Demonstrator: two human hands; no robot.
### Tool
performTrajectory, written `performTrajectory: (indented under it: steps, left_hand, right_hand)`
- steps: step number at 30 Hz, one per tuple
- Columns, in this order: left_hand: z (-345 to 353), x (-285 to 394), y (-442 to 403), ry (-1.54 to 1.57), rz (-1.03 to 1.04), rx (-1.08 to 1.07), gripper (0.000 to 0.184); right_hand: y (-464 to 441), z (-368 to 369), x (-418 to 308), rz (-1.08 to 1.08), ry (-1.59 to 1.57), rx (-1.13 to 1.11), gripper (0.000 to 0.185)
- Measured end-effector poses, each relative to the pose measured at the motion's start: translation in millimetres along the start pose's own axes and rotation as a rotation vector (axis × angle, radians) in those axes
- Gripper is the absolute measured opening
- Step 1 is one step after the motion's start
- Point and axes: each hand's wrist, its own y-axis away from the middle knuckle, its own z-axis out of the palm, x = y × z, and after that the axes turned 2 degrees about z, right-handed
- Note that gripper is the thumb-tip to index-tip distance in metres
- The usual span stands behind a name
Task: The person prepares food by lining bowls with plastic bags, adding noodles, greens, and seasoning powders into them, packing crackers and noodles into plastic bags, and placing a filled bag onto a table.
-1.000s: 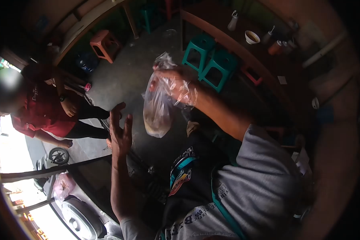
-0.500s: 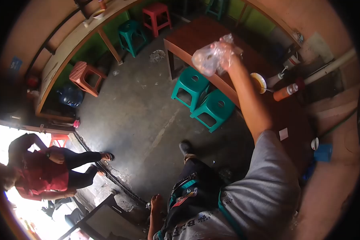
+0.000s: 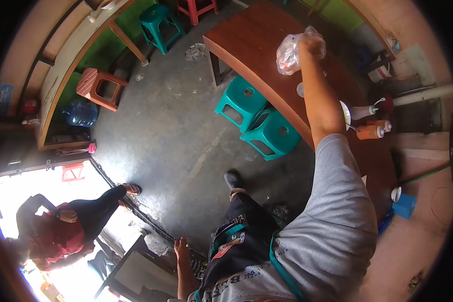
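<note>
My right hand [image 3: 312, 44] is closed on the gathered top of a clear plastic bag [image 3: 288, 54] with orange-coloured contents that I cannot make out. Arm outstretched, it holds the bag over the brown table [image 3: 256, 35]. Partly behind my forearm is a plate or bowl [image 3: 346, 116] with a yellow inside, and a small round whitish thing [image 3: 300, 89] lies on the tabletop. Low at my side hangs my left hand [image 3: 182, 247], its fingers loosely bent and slightly apart, with nothing visible in them. It is nearest to a dark-framed panel [image 3: 141, 269].
Two green stools [image 3: 274, 133] stand against the table's near side. Sauce bottles [image 3: 371, 132] are by the wall. A brown stool [image 3: 100, 88], a green stool [image 3: 160, 27] and a water jug [image 3: 81, 114] line the counter [image 3: 68, 75]. A person in red [image 3: 60, 231] is at the bright doorway.
My right hand has carried the bag farther right and up over the table. My left hand has shifted slightly left. The person at the doorway has changed posture, and the whole view has moved.
</note>
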Motion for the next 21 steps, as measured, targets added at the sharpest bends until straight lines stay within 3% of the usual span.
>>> performTrajectory:
  steps: [1, 2, 3, 5, 7, 10, 15, 18, 21]
  left_hand:
    - [0, -5, 1, -0.259, 0.178, -0.056, 0.027]
    - [1, 3, 1, -0.001, -0.025, -0.046, 0.03]
    - [5, 14, 4, 0.257, -0.227, -0.031, 0.033]
    - [8, 27, -1, 0.51, -0.412, -0.004, 0.035]
    - [10, 27, 0, 0.51, -0.374, 0.01, 0.033]
    - [20, 13, 3, 0.552, -0.322, 0.042, 0.033]
    - [27, 18, 0, 0.682, -0.413, 0.07, 0.033]
    - [27, 15, 3, 0.689, -0.303, 0.052, 0.03]
    - [31, 7, 6, 0.415, -0.126, 0.033, 0.024]
  right_hand:
    - [15, -3, -2, -0.144, 0.218, -0.041, 0.018]
    - [27, 1, 3, -0.298, 0.427, -0.051, 0.023]
    - [35, 13, 17, -0.304, 0.447, -0.151, 0.029]
    - [51, 33, 38, -0.326, 0.525, -0.291, 0.037]
    - [59, 41, 53, -0.363, 0.652, -0.376, 0.042]
    - [61, 3, 11, -0.065, 0.634, -0.522, 0.048]
    - [72, -34, -10, -0.213, 0.515, -0.343, 0.05]
    - [72, -36, -11, -0.332, 0.6, -0.432, 0.048]
    - [69, -28, -6, -0.357, 0.561, -0.419, 0.04]
